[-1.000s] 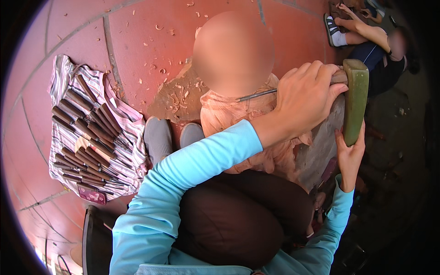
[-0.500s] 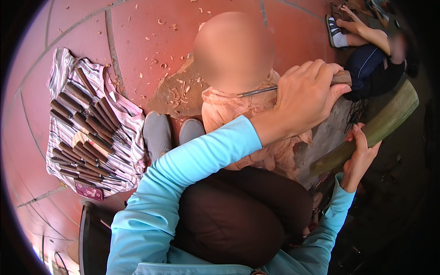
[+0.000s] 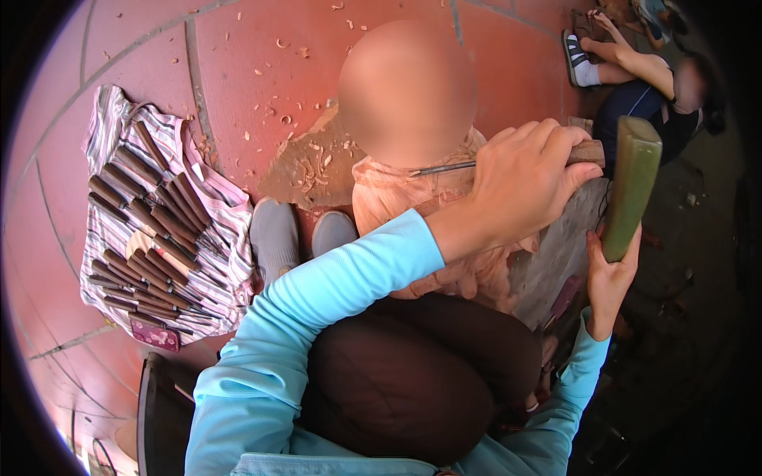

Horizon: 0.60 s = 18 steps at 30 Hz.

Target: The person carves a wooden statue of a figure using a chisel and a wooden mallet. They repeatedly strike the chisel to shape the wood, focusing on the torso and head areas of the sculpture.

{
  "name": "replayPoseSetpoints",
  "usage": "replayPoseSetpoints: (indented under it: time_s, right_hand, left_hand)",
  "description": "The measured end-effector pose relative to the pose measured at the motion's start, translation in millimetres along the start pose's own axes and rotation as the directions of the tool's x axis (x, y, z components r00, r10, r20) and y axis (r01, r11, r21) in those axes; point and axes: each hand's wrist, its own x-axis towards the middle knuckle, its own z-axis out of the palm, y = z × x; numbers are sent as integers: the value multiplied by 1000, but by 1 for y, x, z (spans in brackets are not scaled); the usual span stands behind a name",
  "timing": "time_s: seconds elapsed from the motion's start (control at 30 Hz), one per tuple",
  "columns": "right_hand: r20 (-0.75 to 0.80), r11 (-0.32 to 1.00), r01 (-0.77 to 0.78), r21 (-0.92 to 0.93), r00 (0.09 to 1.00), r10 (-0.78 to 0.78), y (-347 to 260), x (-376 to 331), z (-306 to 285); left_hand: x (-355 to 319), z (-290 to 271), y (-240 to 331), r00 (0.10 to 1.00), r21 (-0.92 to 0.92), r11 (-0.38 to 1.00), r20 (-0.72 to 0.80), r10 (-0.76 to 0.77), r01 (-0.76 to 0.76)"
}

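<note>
A wood chisel [image 3: 444, 167] lies in the closed grip of my left hand [image 3: 524, 178], its wooden handle end sticking out on the right. The thin metal shaft points left, with its tip at the carved wooden figure [image 3: 385, 194], just below a rounded upper part that is blurred. My right hand [image 3: 613, 274] is wrapped round the lower end of a green mallet [image 3: 631, 190]. The mallet stands nearly upright, close to the right of the chisel's handle end; I cannot tell whether they touch.
Many brown-handled chisels [image 3: 147, 214] lie on a striped cloth [image 3: 103, 119] at left, beside a small pink case [image 3: 155, 335]. My grey shoes [image 3: 274, 234] stand near a brown slab [image 3: 305, 166] strewn with wood shavings. Another person [image 3: 631, 111] sits at upper right.
The mallet has swung up and left, from slanting out to the right to almost upright beside the chisel's handle. My left hand and the chisel have shifted only slightly.
</note>
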Motion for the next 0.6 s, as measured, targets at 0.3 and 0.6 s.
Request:
replayPoseSetpoints:
  time_s: [0.3,0.6]
  right_hand:
    - [-17,996,63,-67,998,-65,1,-4,6]
    - [-3,995,57,-86,998,-57,-2,-6,6]
  left_hand:
    - [-1,-5,-1,1000,0,1000,19,2,-2]
    - [-1,-7,-2,998,-11,1000,53,-19,19]
